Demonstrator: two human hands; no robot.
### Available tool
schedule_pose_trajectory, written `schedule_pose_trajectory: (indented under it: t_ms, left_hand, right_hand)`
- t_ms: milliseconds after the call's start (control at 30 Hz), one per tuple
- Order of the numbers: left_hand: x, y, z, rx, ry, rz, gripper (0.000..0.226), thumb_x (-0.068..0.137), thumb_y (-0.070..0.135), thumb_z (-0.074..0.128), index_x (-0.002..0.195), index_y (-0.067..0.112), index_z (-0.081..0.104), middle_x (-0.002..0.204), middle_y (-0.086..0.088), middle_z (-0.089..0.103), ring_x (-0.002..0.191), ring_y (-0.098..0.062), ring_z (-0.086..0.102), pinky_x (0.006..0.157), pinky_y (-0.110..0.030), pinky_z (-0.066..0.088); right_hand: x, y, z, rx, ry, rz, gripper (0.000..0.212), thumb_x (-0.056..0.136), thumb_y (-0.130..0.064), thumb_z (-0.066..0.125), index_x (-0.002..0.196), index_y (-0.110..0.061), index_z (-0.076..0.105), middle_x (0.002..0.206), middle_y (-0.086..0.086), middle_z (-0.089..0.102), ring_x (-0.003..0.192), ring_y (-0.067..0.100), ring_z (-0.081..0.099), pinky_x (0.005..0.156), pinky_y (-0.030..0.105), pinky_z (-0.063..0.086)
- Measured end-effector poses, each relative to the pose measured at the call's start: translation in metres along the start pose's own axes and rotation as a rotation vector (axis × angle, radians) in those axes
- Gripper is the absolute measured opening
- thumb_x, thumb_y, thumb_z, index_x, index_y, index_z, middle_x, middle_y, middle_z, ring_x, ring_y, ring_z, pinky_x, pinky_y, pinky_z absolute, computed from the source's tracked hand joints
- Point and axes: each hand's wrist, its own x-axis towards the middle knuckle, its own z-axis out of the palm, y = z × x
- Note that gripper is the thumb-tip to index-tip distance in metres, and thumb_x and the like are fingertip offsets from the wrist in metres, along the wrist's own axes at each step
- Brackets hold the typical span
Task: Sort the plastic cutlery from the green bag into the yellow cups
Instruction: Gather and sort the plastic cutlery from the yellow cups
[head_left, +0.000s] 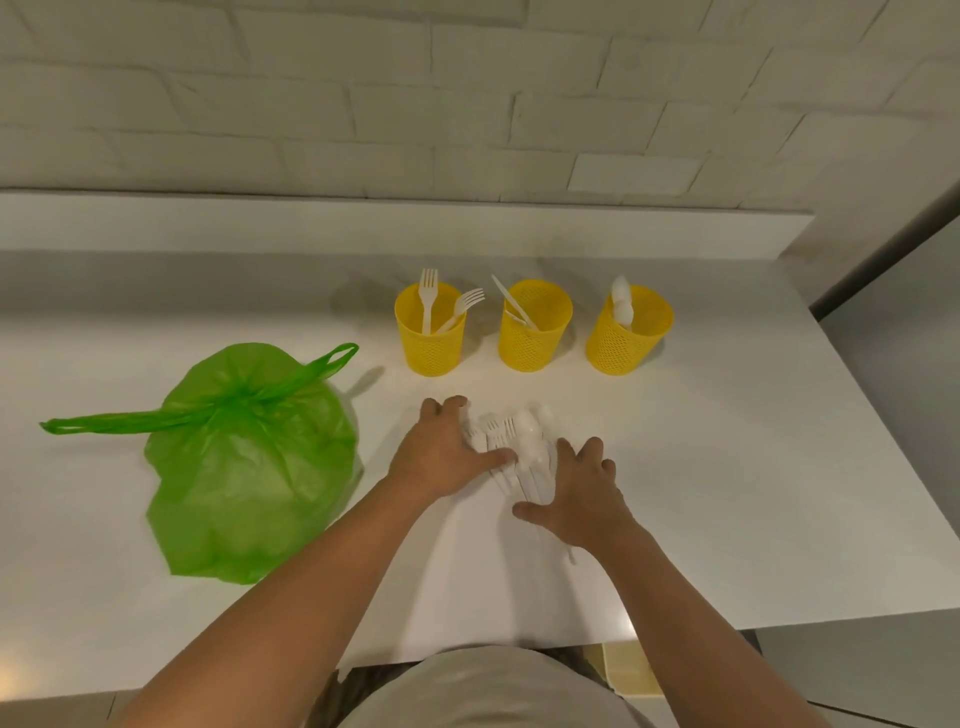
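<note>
A pile of white plastic cutlery lies on the white counter in front of three yellow mesh cups. My left hand rests on the pile's left side, thumb across the pieces. My right hand lies flat on the handles at the pile's right. The left cup holds two forks, the middle cup holds knives, and the right cup holds spoons. The green bag lies flattened to the left, handles spread.
A raised white ledge and a white brick wall run behind the cups. The counter's front edge is near my body, and its right edge drops off past the right cup.
</note>
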Motion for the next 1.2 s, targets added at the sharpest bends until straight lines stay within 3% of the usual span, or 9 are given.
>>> schedule_pose_trajectory:
  t_ms: [100, 233, 333, 500, 633, 733, 900, 1067, 1200]
  left_hand:
    - [0.006, 0.005, 0.012, 0.111, 0.036, 0.065, 0.085, 0.075, 0.063, 0.078, 0.142, 0.020, 0.048, 0.130, -0.005, 0.047, 0.116, -0.027, 0.060, 0.091, -0.038, 0.051]
    - [0.005, 0.005, 0.022, 0.080, 0.126, 0.088, 0.061, 0.083, 0.052, 0.076, 0.128, 0.016, 0.058, 0.122, -0.006, 0.054, 0.105, -0.026, 0.064, 0.085, -0.035, 0.051]
    - [0.004, 0.006, 0.026, 0.012, 0.143, 0.078, 0.054, 0.081, 0.050, 0.079, 0.119, 0.015, 0.064, 0.113, -0.006, 0.060, 0.099, -0.024, 0.066, 0.085, -0.035, 0.053]
    - [0.004, 0.012, 0.025, -0.216, 0.152, 0.005, 0.032, 0.084, 0.051, 0.074, 0.082, 0.020, 0.071, 0.076, 0.008, 0.071, 0.076, -0.011, 0.067, 0.071, -0.024, 0.052]
    - [0.002, 0.009, 0.021, -0.359, 0.131, -0.055, 0.038, 0.089, 0.043, 0.064, 0.069, 0.012, 0.070, 0.064, 0.001, 0.071, 0.068, -0.020, 0.070, 0.074, -0.035, 0.058]
    - [0.001, 0.006, 0.021, -0.500, 0.108, -0.112, 0.036, 0.091, 0.040, 0.065, 0.074, 0.009, 0.071, 0.066, 0.000, 0.073, 0.070, -0.022, 0.073, 0.081, -0.043, 0.061]
    - [-0.005, 0.008, 0.017, -0.633, 0.084, -0.146, 0.025, 0.093, 0.030, 0.067, 0.089, 0.005, 0.072, 0.082, -0.007, 0.076, 0.068, -0.019, 0.071, 0.077, -0.045, 0.063]
    - [-0.011, 0.012, 0.015, -0.645, 0.144, -0.147, 0.025, 0.097, 0.028, 0.065, 0.120, 0.018, 0.062, 0.094, -0.005, 0.071, 0.074, -0.023, 0.073, 0.079, -0.044, 0.063]
    - [-0.013, 0.013, 0.018, -0.497, 0.166, -0.028, 0.025, 0.100, 0.025, 0.058, 0.118, 0.019, 0.075, 0.099, -0.002, 0.078, 0.085, -0.022, 0.074, 0.087, -0.040, 0.060]
  right_hand:
    - [0.002, -0.001, -0.004, 0.003, -0.010, -0.021, 0.097, 0.071, -0.070, 0.076, 0.139, -0.014, 0.037, 0.124, 0.008, 0.030, 0.106, 0.029, 0.040, 0.095, 0.046, 0.050]
    - [0.001, -0.012, -0.002, -0.074, -0.016, -0.020, 0.103, 0.068, -0.071, 0.076, 0.138, -0.010, 0.033, 0.130, 0.007, 0.031, 0.118, 0.031, 0.041, 0.094, 0.045, 0.051]
    - [0.002, -0.023, 0.002, -0.055, -0.012, -0.026, 0.083, 0.072, -0.052, 0.078, 0.130, -0.008, 0.039, 0.128, 0.008, 0.034, 0.116, 0.030, 0.042, 0.090, 0.042, 0.052]
    - [0.006, -0.031, 0.009, -0.160, 0.068, -0.076, 0.057, 0.083, -0.026, 0.072, 0.126, -0.008, 0.041, 0.124, 0.010, 0.042, 0.108, 0.026, 0.050, 0.081, 0.031, 0.054]
    - [0.012, -0.027, 0.011, -0.230, 0.105, -0.093, 0.050, 0.085, -0.016, 0.069, 0.125, -0.008, 0.041, 0.124, 0.012, 0.044, 0.108, 0.026, 0.051, 0.082, 0.030, 0.052]
    - [0.019, -0.023, 0.009, -0.197, 0.089, -0.109, 0.047, 0.085, -0.010, 0.067, 0.125, -0.007, 0.041, 0.122, 0.012, 0.050, 0.110, 0.025, 0.053, 0.088, 0.029, 0.050]
    - [0.026, -0.016, 0.009, -0.187, 0.086, -0.171, 0.043, 0.087, -0.011, 0.063, 0.124, -0.006, 0.042, 0.120, 0.013, 0.053, 0.107, 0.025, 0.055, 0.089, 0.027, 0.045]
    - [0.030, -0.009, 0.005, -0.109, 0.083, -0.181, 0.040, 0.091, -0.024, 0.067, 0.122, -0.006, 0.048, 0.119, 0.012, 0.056, 0.109, 0.026, 0.056, 0.089, 0.031, 0.048]
    - [0.026, -0.006, 0.008, -0.085, 0.156, -0.208, 0.035, 0.093, -0.032, 0.063, 0.118, -0.010, 0.052, 0.116, 0.008, 0.056, 0.107, 0.025, 0.053, 0.081, 0.032, 0.048]
